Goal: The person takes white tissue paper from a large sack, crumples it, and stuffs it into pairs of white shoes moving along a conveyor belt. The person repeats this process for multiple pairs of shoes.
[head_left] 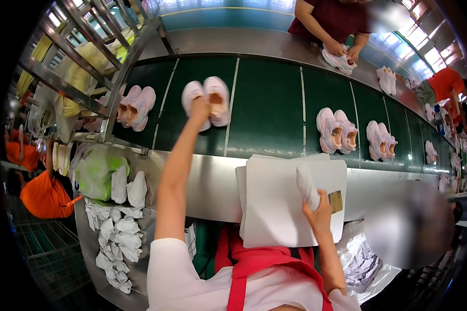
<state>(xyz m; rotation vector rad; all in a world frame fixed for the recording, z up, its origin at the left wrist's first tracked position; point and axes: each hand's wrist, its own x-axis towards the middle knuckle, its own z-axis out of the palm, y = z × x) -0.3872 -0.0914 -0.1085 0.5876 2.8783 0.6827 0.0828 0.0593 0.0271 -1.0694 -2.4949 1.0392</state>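
My left hand (201, 110) reaches out over the green conveyor belt and is closed at the heel end of a pair of pale pink shoes (219, 101). The hand covers part of the left shoe's opening. In my right hand (320, 211) is a wad of crumpled white paper (307, 186), long and narrow, held upright. It is above a stack of white paper sheets (275, 202) at the belt's near edge. A small brownish block (335, 202) lies on the sheets, just right of my right hand.
More pink shoe pairs stand on the green belt (267, 103), such as this pair (337, 130). Paper wads (120, 233) fill a metal tray at left, beside a metal rack (83, 78). Across the belt, a person's hands (345, 53) hold a shoe. A plastic bag (366, 264) is at right.
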